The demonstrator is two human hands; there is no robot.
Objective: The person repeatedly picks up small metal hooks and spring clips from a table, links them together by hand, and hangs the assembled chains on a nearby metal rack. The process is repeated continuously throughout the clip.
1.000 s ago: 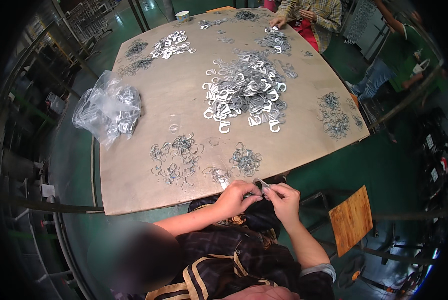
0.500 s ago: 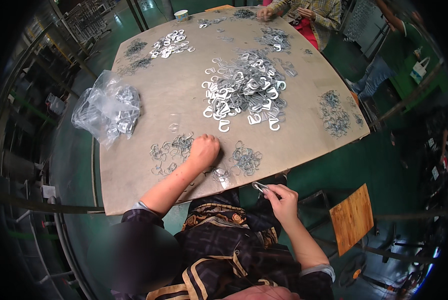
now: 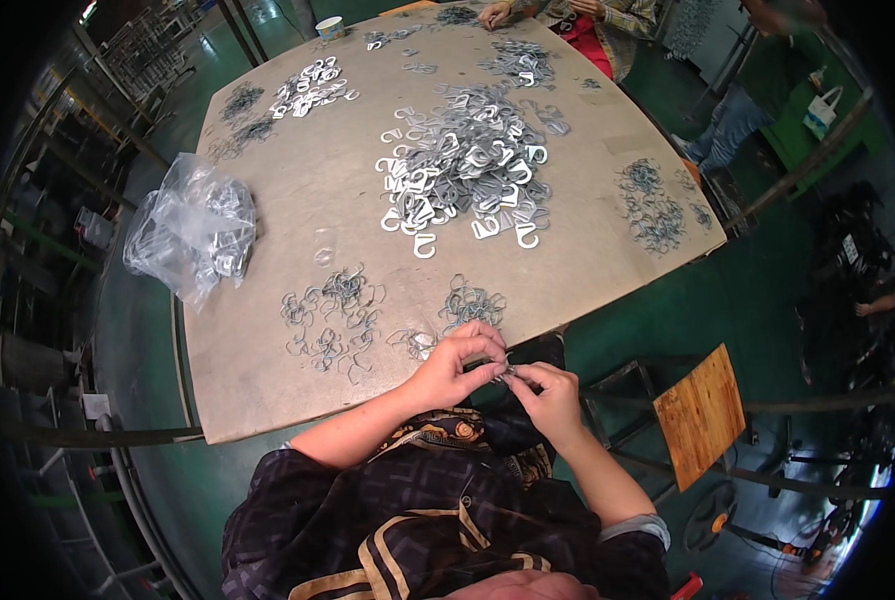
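At the table's near edge my two hands meet fingertip to fingertip. My right hand point(image 3: 553, 402) pinches a small metal hook point(image 3: 508, 370), mostly covered by the fingers. Against it presses my left hand point(image 3: 453, 370), thumb and fingers closed on something too small to make out. Just beyond lies a pile of thin bent wire clips point(image 3: 471, 302), and a wider spread of such clips point(image 3: 333, 325) lies to its left. Farther in, a large heap of flat silver hooks point(image 3: 468, 160) covers the table's middle.
A clear plastic bag of metal parts point(image 3: 196, 228) sits on the left of the table point(image 3: 258, 370). More wire clips point(image 3: 653, 205) lie at the right. A co-worker's hand point(image 3: 495, 15) rests at the far edge. A wooden-topped stool point(image 3: 703, 418) stands right of me.
My left hand has come off the table by the wire clips, moving right and nearer to meet my right hand. My right hand has shifted slightly left, still holding the hook.
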